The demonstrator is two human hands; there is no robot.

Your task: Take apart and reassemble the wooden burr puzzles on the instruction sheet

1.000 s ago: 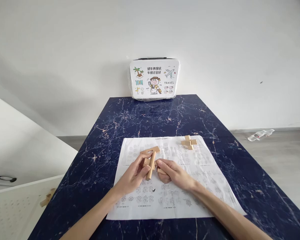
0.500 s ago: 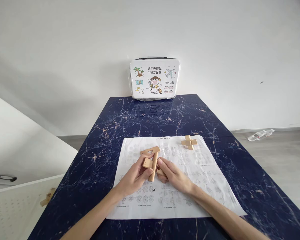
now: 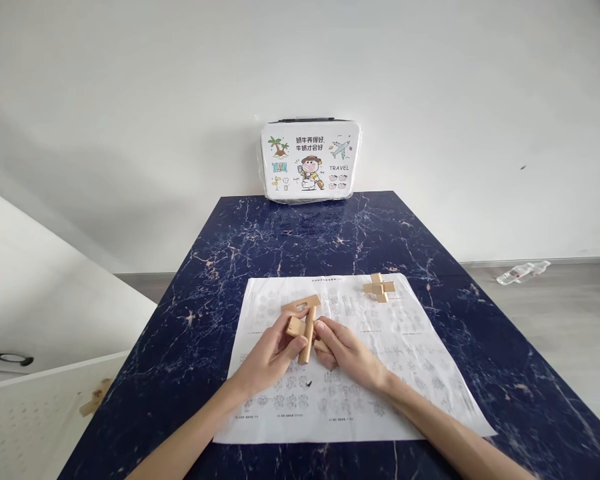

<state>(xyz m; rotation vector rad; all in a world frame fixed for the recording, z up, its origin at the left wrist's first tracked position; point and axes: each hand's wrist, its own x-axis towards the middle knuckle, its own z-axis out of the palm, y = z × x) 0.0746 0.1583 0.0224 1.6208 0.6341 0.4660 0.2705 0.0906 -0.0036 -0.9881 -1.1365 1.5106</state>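
Note:
Between my two hands, above the printed sheet (image 3: 400, 360), is a group of light wooden puzzle pieces (image 3: 307, 337). One is a rounded bar standing nearly upright in view, crossing a squarer block. My left hand (image 3: 273, 350) is closed round them, its thumb on the bar's lower part. From the other side my right hand (image 3: 347, 350) pinches the pieces near the bar's middle; its fingertips are partly hidden. A flat wooden piece with a slot (image 3: 303, 303) shows just beyond my left fingers; whether it touches the others I cannot tell.
An assembled wooden cross-shaped puzzle (image 3: 379, 287) sits at the sheet's upper right. A white cartoon-printed case (image 3: 311, 160) stands at the far end of the dark blue marbled table (image 3: 300, 247). Left below is a white basket (image 3: 30, 413) with wooden pieces (image 3: 96, 398). A plastic bottle (image 3: 523, 272) lies on the floor.
The whole view has shifted very slightly. Both hands keep nearly the same grip on the wooden pieces, and little else differs.

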